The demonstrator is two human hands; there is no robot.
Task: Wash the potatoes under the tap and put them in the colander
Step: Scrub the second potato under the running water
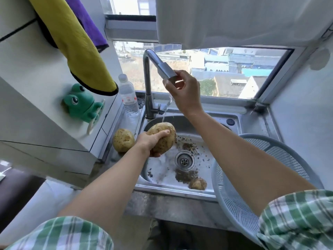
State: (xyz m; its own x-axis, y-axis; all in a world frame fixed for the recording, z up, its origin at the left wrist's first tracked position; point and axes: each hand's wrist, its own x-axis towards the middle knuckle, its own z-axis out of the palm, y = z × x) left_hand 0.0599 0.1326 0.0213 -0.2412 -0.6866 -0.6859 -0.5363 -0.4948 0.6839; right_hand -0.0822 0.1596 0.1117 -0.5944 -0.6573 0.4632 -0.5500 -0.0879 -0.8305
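My left hand (150,141) grips a large brown potato (164,137) over the steel sink (162,177), where a thin stream of water falls onto it. My right hand (185,89) is raised, its fingers curled round the end of the tap spout (162,68). A second potato (123,142) lies on the ledge left of the sink. In the basin's near right corner lies a small potato (197,184). The pale blue colander (270,170) stands at the right, partly under my right forearm.
Dirt is scattered around the drain (185,159). A plastic water bottle (128,95) stands left of the tap base. A green frog holder (82,103) sticks to the left wall under yellow and purple cloths. A window lies behind the sink.
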